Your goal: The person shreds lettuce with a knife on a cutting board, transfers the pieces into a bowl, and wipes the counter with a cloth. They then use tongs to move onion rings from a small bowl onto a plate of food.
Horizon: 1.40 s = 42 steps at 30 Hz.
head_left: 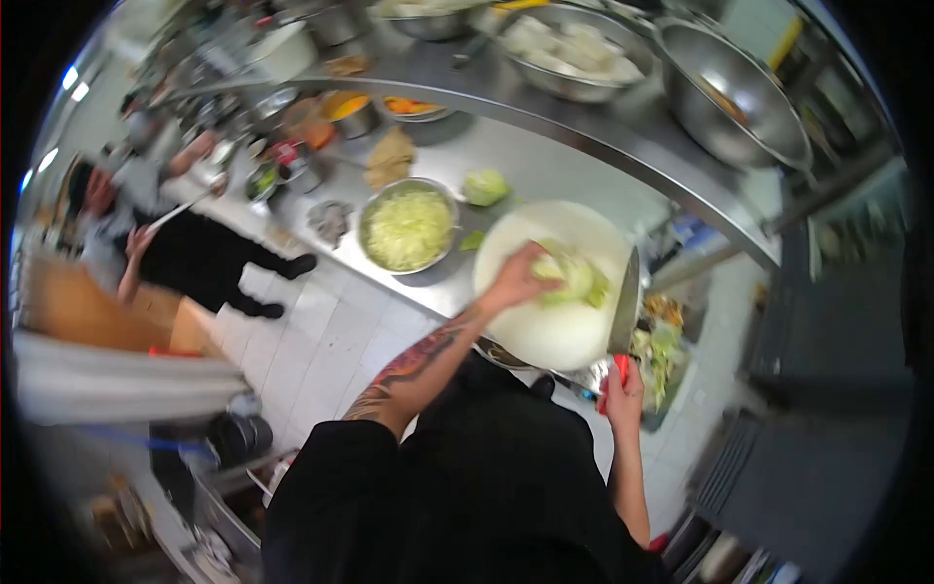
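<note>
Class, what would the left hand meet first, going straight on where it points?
The cabbage on the white board; the left hand seems to be touching it, though blur hides the exact contact.

A piece of cabbage (pixel 576 278) lies right of centre on a round, white cutting board (pixel 530 331). It is pale green, nearly white in places, with loose, greener leaf edges toward its right end; its left end is partly covered from view. The board lies flat, its surface mostly bare around the cabbage. A knife (pixel 628 300) with a broad, dark grey blade and a red handle is held at the board's right edge, blade pointing away, handle nearest the body. The blade is apart from the cabbage.
</note>
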### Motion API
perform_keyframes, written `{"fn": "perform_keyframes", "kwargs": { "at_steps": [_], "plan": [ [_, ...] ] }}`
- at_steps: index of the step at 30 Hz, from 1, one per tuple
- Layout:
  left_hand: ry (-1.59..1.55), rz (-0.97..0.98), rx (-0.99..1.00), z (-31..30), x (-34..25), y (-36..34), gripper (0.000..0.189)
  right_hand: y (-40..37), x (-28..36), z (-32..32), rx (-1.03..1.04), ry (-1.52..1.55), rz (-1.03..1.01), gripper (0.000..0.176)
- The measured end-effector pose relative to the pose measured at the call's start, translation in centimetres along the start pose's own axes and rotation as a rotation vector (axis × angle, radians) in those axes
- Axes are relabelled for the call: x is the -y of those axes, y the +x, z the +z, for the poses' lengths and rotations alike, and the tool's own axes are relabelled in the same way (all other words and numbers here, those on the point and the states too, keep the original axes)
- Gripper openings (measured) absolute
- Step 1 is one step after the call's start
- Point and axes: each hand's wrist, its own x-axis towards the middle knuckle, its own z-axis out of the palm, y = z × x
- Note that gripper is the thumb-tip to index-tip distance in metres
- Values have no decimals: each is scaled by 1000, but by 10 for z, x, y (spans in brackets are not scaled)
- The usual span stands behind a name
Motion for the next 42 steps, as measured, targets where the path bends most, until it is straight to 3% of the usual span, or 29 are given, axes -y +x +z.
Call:
{"fn": "perform_keyframes", "kwargs": {
  "at_steps": [2, 3, 4, 5, 7, 8, 10, 11, 13, 14, 16, 20, 21, 22, 23, 24, 26, 27, 28, 30, 34, 36, 37, 39, 40, 42],
  "plan": [
    [-161, -121, -64, -23, -10, 8, 84, -17, 2, 8, -147, -72, -60, 22],
    [-409, -324, -41, -44, -39, 6, 97, -28, 5, 12, -128, -82, -28, 22],
    [-598, -358, -40, -49, 7, 17, 109, -38, 8, 19, -99, -91, 1, 22],
    [-696, -374, -22, -65, 9, 24, 108, -46, 10, 31, -151, -91, 17, 22],
    [-879, -380, 4, -92, -6, 31, 91, -57, 13, 63, 17, -262, -144, 23],
    [-883, -380, 33, -99, -6, 36, 91, -57, 16, 81, 112, -348, -228, 24],
    [-912, -328, 7, -115, -13, 46, 83, -51, 22, 123, 106, -390, -267, 26],
    [-900, -301, 6, -118, -9, 52, 76, -45, 31, 139, 86, -389, -262, 26],
    [-891, -275, 17, -124, -3, 58, 76, -33, 56, 163, 137, -322, 66, 27],
    [-883, -249, 5, -126, 0, 60, 76, -24, 49, 171, 119, -316, 74, 27],
    [-897, -255, 25, -126, 0, 55, 74, -13, 26, 181, -4, -441, -105, 28],
    [-606, -232, -58, -107, 6, 32, 65, -36, -8, 145, -196, -386, 15, 29],
    [-357, -160, -59, -102, 8, 24, 62, -50, -2, 124, -251, -412, 24, 31],
    [-107, -90, -66, -95, 11, 19, 59, -59, -15, 99, -464, -647, -315, 37],
    [-175, 97, -154, -76, 22, 14, 54, -83, 30, 84, -448, -644, 10, 42],
    [-174, 90, -159, -66, 13, 10, 54, -93, 44, 69, -477, -731, 46, 49],
    [271, 568, -258, -52, -8, 4, 52, -105, 49, 53, -464, -755, -125, 51],
    [335, 500, -103, -44, -4, -2, 55, -104, 43, 48, -450, -750, -129, 51],
    [349, 493, -113, -41, -8, -12, 55, -100, 35, 45, -390, -724, -220, 50],
    [546, 628, 269, -37, -15, -33, 59, -88, 30, 40, -308, -686, -326, 50],
    [551, 588, 246, -66, -35, -55, 63, -59, 23, 37, -263, -469, -342, 46],
    [134, 409, -58, -81, -33, -39, 63, -49, 22, 26, -149, -677, -115, 47],
    [145, 406, -62, -88, -31, -32, 63, -47, 21, 22, -147, -660, -112, 45],
    [21, 91, 18, -100, -30, -20, 63, -49, 36, 15, -101, -580, -61, 41],
    [27, 86, 10, -101, -31, -18, 63, -50, 43, 13, -67, -504, -2, 37],
    [290, 255, 334, -105, -33, -16, 61, -46, 37, 11, -97, -544, -95, 34]
  ]
}}
